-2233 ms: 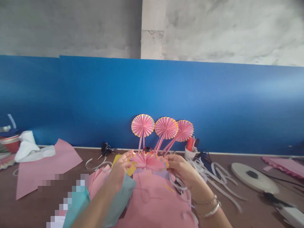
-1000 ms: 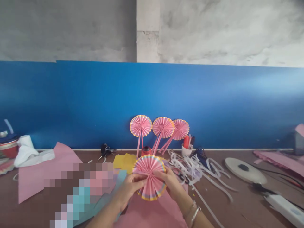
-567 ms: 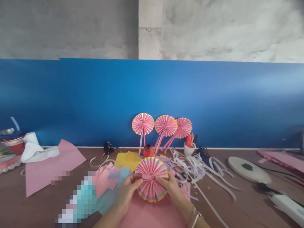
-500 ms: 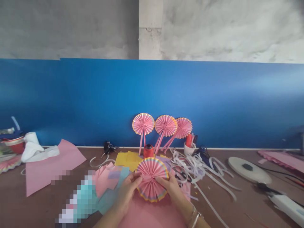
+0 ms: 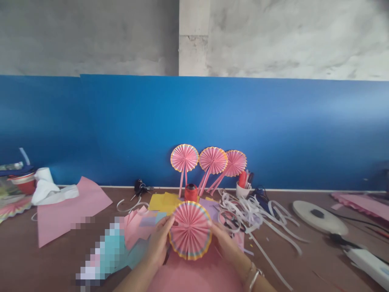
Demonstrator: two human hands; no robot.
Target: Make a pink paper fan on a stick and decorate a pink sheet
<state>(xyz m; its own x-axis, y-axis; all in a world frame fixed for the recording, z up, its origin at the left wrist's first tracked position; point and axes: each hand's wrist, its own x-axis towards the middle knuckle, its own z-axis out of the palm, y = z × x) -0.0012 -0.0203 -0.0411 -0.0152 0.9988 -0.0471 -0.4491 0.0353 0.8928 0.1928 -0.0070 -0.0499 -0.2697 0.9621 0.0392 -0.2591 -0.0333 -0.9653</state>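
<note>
A round pleated paper fan [image 5: 190, 231], pink with a yellow and pale blue edge, is held up in front of me. My left hand [image 5: 160, 240] is closed on its left rim, thumb on the front. At the right rim, my right hand [image 5: 224, 240], slightly blurred, pinches the fan too; its fingers behind are hidden. A narrow slit shows at the bottom of the fan. Below it lies a pink sheet of paper [image 5: 194, 278]. Just behind stands a red spool-like object [image 5: 191, 192] with a dark top.
Finished-looking fans [image 5: 184, 158] with strips lean on the blue partition [image 5: 136, 121]. Tangled white paper strips [image 5: 252, 211] lie right of centre, beside a white cup of pens [image 5: 243, 190]. Yellow paper [image 5: 164, 201], keys [image 5: 140, 187], a pink sheet [image 5: 69, 211] and a white round base [image 5: 319, 217] are around.
The fan has shifted slightly left. My right thumb has drawn back from near its centre to the right rim, and my left thumb has moved outward to the left rim.
</note>
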